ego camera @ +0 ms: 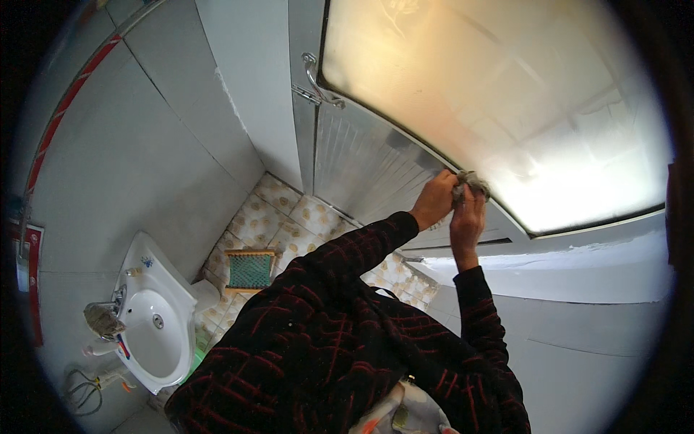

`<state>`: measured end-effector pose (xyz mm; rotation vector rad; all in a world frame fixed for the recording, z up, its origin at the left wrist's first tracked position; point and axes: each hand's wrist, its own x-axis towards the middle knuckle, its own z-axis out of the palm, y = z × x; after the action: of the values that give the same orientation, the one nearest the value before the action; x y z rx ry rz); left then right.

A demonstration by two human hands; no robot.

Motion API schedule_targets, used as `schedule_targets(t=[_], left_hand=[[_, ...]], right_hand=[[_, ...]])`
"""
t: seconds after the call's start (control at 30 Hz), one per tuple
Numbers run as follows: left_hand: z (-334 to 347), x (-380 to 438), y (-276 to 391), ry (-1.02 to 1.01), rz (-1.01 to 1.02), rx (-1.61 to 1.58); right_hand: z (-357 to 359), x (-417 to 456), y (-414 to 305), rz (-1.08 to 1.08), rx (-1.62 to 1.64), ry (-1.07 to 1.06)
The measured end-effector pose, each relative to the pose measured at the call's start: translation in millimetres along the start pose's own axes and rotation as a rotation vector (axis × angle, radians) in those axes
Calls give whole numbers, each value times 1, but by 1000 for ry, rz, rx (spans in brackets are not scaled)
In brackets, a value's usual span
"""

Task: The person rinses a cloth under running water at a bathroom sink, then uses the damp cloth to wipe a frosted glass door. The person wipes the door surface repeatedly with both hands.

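A crumpled grey-brown cloth (470,187) is bunched against the lower frame of a metal door's frosted glass pane (488,97). My left hand (435,198) grips the cloth from its left side, fingertips curled on it. My right hand (467,222) comes up from below, fingers extended over the same cloth, pressing it to the frame. Below the glass, the door's ribbed metal panel (358,157) reaches down towards the floor. Up and to the left, a curved metal door handle (320,81) sits beside a sliding bolt (306,94).
At the left stands a white ceramic corner washbasin (157,347), a brownish cloth (103,320) lying over its tap. A small stool (249,270) with a green woven seat stands on the patterned tile floor (295,233). Part of a green basin (195,364) shows below the washbasin.
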<state>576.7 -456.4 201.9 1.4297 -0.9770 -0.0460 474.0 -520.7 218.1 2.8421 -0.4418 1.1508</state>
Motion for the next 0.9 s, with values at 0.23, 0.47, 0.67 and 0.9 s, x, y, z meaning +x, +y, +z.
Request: schedule_targets(t=[0.23, 0.47, 0.67, 0.9], left_hand=[[-54, -6, -46, 311, -150, 88], [-128, 4, -109, 760, -254, 224], [-170, 17, -146, 707, -381, -315], [-117, 15, -92, 604, -578, -392]], right_hand=[[59, 23, -49, -189, 21, -68], [107, 98, -126, -489, 228, -123], [117, 112, -149, -523, 252, -150], [75, 63, -95, -354, 162, -192]])
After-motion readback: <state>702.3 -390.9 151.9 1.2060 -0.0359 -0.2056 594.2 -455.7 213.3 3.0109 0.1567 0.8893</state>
